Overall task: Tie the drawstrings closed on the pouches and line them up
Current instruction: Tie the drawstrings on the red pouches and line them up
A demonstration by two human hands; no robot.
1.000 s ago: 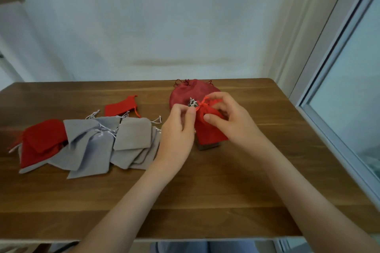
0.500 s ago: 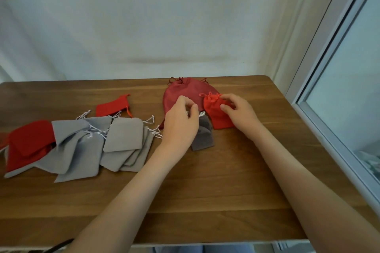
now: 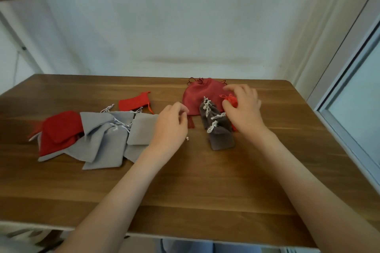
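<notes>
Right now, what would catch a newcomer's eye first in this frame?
The right hand curls round a small red pouch toward the back right of the table, beside a row of tied dark grey pouches lying partly on a large dark red pouch. To the left sprawls a pile of flat grey and red pouches; the left hand hovers empty between.

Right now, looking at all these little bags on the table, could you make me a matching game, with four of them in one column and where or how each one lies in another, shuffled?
Column A
1. small bright red pouch
2. dark grey pouches
3. light grey pouches
4. large dark red pouch

Column B
a. flat, overlapping heap on the left
b. farthest back, behind the row
c. held by the right hand
d. lined up in a row, strings knotted

Pairs: 1-c, 2-d, 3-a, 4-b
</notes>
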